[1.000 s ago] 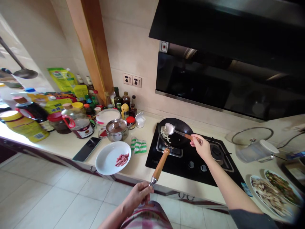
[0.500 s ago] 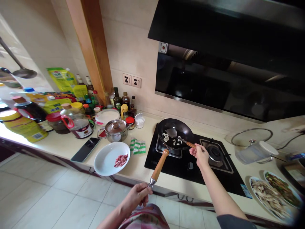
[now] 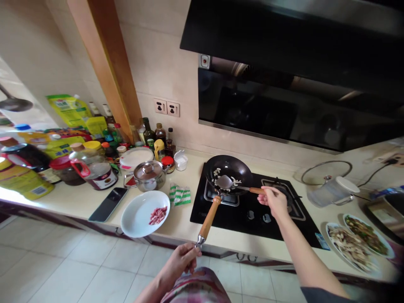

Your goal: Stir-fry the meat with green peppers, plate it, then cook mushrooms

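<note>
A black wok (image 3: 241, 168) sits on the left burner, with small white pieces (image 3: 217, 172) scattered across its bottom. My left hand (image 3: 186, 259) grips the metal end of the wok's wooden handle (image 3: 208, 219). In my right hand (image 3: 275, 201) is the wooden handle of a spatula (image 3: 224, 182), its metal blade resting low inside the wok among the white pieces. To the left of the wok, a white plate (image 3: 135, 216) holds a small heap of diced raw meat (image 3: 158, 215).
A green-striped packet (image 3: 179, 195), a lidded steel pot (image 3: 150, 176) and a phone (image 3: 108, 204) lie left of the stove. Bottles and jars crowd behind. At right are a plate of sliced mushrooms (image 3: 350, 246), a cooked dish (image 3: 368, 235), and a plastic jug (image 3: 330, 191).
The spatula blade has moved down and toward the near side of the wok, and my right hand has shifted right. The white pieces are spread differently. My left hand keeps its grip.
</note>
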`<state>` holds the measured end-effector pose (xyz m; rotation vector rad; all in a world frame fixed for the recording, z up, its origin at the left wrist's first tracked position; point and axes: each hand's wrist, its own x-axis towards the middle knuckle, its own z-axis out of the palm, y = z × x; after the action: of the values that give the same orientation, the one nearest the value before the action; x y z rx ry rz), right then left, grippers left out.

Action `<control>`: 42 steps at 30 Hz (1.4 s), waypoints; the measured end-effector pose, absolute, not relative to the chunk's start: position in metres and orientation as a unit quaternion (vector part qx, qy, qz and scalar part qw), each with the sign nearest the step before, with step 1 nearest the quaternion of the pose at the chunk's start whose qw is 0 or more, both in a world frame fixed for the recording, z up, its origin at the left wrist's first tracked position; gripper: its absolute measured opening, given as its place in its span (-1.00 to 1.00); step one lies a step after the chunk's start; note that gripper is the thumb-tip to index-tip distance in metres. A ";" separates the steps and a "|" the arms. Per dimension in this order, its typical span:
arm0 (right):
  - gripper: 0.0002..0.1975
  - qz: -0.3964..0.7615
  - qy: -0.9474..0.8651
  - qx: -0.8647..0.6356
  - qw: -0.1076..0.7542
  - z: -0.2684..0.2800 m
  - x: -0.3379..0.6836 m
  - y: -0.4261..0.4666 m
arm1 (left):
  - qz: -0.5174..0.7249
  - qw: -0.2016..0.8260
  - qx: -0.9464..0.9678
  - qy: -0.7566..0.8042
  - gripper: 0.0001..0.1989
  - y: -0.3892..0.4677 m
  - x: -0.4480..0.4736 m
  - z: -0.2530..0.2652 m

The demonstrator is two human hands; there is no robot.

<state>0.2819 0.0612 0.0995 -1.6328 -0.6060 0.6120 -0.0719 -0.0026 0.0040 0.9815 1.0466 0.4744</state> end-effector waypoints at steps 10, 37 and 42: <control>-0.73 0.089 -0.439 -0.764 0.464 0.125 0.278 0.063 | 0.206 0.725 0.451 0.479 -0.52 -0.003 -0.076 0.002; -0.73 -0.231 -0.832 -0.501 -0.047 0.105 0.275 0.077 | 0.234 0.717 0.426 0.501 -0.47 -0.006 -0.070 0.003; -0.82 -0.205 -0.835 -0.498 -0.110 0.130 0.257 0.027 | 0.226 0.723 0.433 0.489 -0.49 -0.005 -0.072 -0.002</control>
<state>0.2572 0.0270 0.1303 -1.6837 -2.8264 -0.6948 -0.0722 -0.0046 -0.0020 0.9563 1.0795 0.5001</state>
